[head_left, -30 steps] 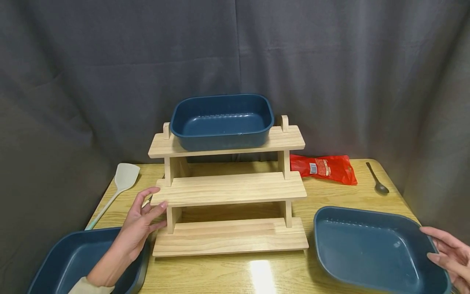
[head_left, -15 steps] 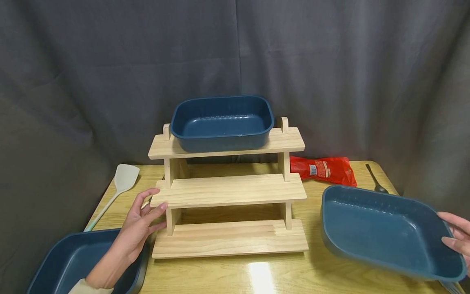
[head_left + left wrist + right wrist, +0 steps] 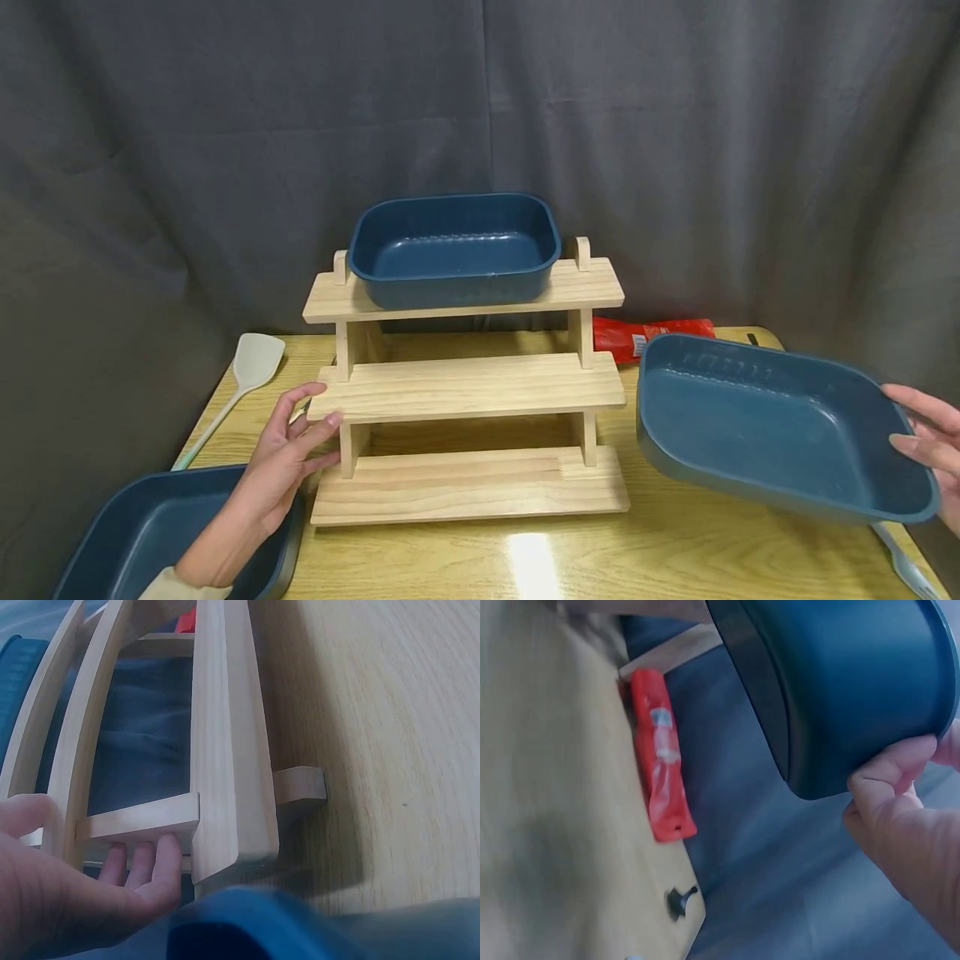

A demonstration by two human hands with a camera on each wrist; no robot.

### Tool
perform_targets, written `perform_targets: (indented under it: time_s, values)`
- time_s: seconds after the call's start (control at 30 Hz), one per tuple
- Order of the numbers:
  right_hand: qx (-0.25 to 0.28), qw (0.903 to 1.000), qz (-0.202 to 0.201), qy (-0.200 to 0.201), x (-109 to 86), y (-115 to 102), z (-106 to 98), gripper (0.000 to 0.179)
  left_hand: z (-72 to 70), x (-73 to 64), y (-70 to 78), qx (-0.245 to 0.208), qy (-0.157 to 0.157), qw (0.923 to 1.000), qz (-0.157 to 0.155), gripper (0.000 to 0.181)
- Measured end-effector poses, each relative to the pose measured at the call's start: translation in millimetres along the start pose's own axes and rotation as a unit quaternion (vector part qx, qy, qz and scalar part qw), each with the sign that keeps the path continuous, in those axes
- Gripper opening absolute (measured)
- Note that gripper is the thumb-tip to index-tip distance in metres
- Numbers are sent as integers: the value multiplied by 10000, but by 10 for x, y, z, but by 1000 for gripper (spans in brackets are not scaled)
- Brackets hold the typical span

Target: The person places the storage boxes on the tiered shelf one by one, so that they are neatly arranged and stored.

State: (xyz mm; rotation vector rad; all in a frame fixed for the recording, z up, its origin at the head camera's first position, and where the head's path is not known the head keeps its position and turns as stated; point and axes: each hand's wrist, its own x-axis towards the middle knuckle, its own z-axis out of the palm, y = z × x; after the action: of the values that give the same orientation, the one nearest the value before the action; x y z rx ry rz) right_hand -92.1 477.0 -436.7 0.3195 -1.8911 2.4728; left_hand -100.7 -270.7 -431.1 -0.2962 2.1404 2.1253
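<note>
The right grip (image 3: 932, 442), a bare hand, is clamped on the rim of a blue bin (image 3: 765, 433), pinching it between digits at the end farther from the wooden stand (image 3: 468, 387). This bin is held up off the surface (image 3: 405, 562) to the right of the stand, its nearer end just beside the ends of the stand's shelves, its inside facing up toward the head camera. The left grip (image 3: 281, 458), also a bare hand, is closed about the left end of the stand's middle shelf; the left wrist view shows fingertips against the upright below that shelf. A pale sleeve (image 3: 182, 586) covers that forearm. The stand has three stepped shelves. A second blue bin (image 3: 453, 289) rests on its top shelf, between the two end pegs. A third blue bin (image 3: 161, 517) lies left of the stand and toward the person, partly covered by the left forearm. A white spatula (image 3: 257, 362) lies to the stand's rear left. A red packet (image 3: 617, 340) lies by its rear right, partly hidden by the held bin. Farther right of the stand are a dark spoon (image 3: 678, 903), blurred in the right wrist view, and a pale fork (image 3: 906, 569), partly covered. A dark grey curtain (image 3: 480, 100) hangs behind the stand.
</note>
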Motion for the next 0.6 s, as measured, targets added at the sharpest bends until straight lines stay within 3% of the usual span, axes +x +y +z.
perform_targets:
  time_s: [0.27,0.37,0.5,0.6]
  values:
    - [808,9951,329,-474,157,-142,287,69,-1,2,-2,47,30,10000,-31,57]
    - [980,9932,294,-556,212,-170,457,67,5,2,5,62,41,10000,-22,57]
    - [1257,9870,242,-974,286,-178,646,66,15,8,13,49,71,10000,-20,57]
    - [1024,9886,260,-1075,326,-177,760,64,19,12,13,27,88,10000,-24,56]
